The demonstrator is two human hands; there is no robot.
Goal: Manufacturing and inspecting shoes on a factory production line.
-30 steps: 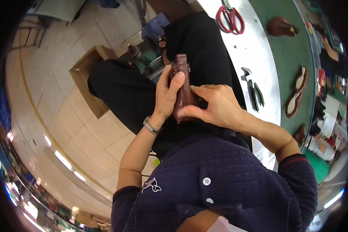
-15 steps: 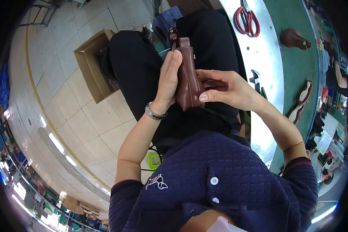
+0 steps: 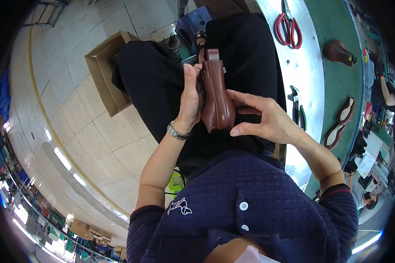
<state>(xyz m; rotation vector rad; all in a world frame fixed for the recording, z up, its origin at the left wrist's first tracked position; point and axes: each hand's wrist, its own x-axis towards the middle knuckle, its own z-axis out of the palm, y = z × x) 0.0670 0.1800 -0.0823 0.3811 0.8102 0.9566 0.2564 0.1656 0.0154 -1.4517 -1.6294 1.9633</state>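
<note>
Both hands grip a brown leather shoe upper over the lap.

The left hand (image 3: 191, 98) lies flat against the left side of the brown leather upper (image 3: 216, 94), fingers extended along it; a metal bracelet (image 3: 178, 131) circles that wrist. The right hand (image 3: 261, 118) closes on the upper from the right, thumb under its lower end, fingers over its side. The upper stands nearly upright above the black trousers (image 3: 162, 83). To the right, the workbench (image 3: 309, 65) carries red-handled scissors (image 3: 289, 27), a dark shoe last (image 3: 338, 51) and two soles (image 3: 340, 125). To the left, an open cardboard box (image 3: 105, 72) sits on the tiled floor (image 3: 66, 109).
</note>
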